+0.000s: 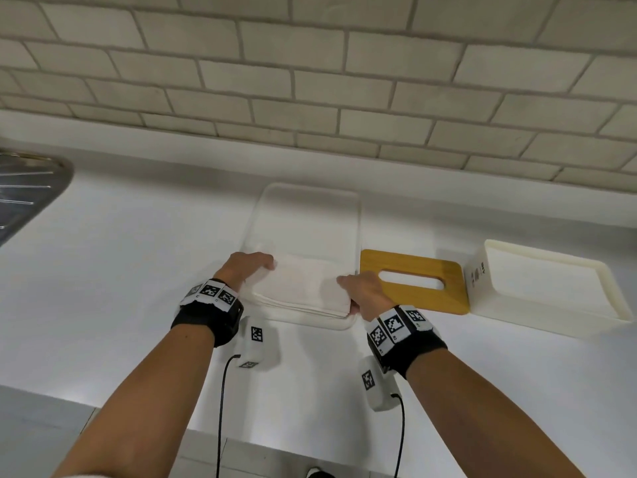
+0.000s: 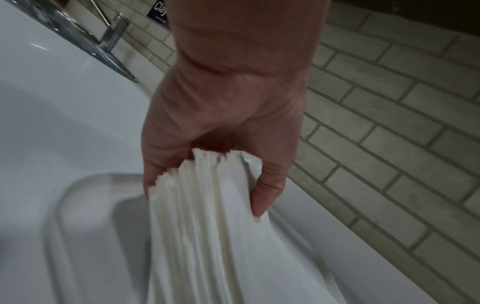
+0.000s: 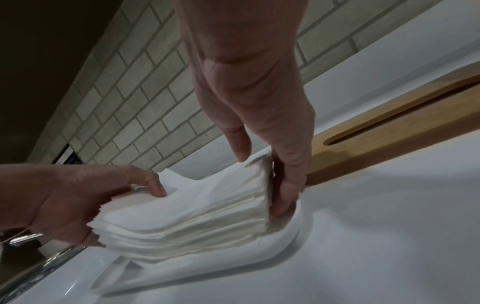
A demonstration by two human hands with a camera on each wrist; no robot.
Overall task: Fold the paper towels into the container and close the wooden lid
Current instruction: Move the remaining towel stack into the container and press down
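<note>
A thick stack of white paper towels (image 1: 300, 285) lies at the near end of a shallow white tray (image 1: 310, 208) on the counter. My left hand (image 1: 246, 267) grips the stack's left end (image 2: 207, 205), thumb on top and fingers beneath. My right hand (image 1: 362, 291) grips the right end (image 3: 233, 197), fingers (image 3: 288, 185) curled down its side. The stack bows a little between the hands. The wooden lid (image 1: 413, 282) with a slot lies flat just right of the tray. The white container (image 1: 548, 288) stands open beyond the lid, with nothing visible inside.
A steel sink drainer (image 1: 27, 191) sits at the far left. A tiled wall (image 1: 310, 81) backs the white counter (image 1: 138, 270). The counter's front edge (image 1: 103, 405) runs below my forearms.
</note>
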